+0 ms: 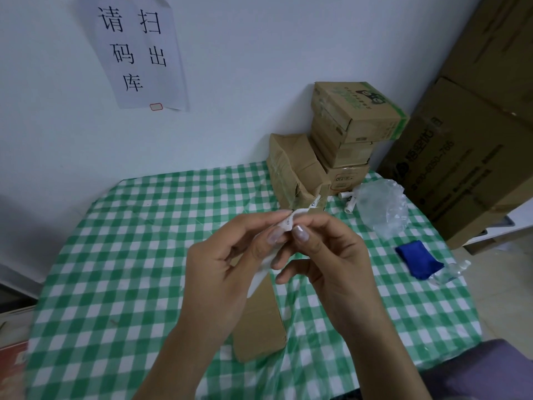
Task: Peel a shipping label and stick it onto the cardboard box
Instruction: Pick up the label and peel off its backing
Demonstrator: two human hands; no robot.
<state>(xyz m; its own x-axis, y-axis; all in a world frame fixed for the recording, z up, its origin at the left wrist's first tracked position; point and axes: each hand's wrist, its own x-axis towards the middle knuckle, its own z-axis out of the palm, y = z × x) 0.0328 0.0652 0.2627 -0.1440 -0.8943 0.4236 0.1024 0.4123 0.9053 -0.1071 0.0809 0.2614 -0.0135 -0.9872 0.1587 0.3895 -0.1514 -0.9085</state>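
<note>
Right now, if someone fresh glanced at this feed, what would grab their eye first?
Both hands, left hand and right hand, pinch a white shipping label at centre, above a cardboard box lying on the green checked tablecloth. Behind, a stack of small cardboard boxes stands against the wall.

White label (288,223) (curled) above box (259,321)
</note>
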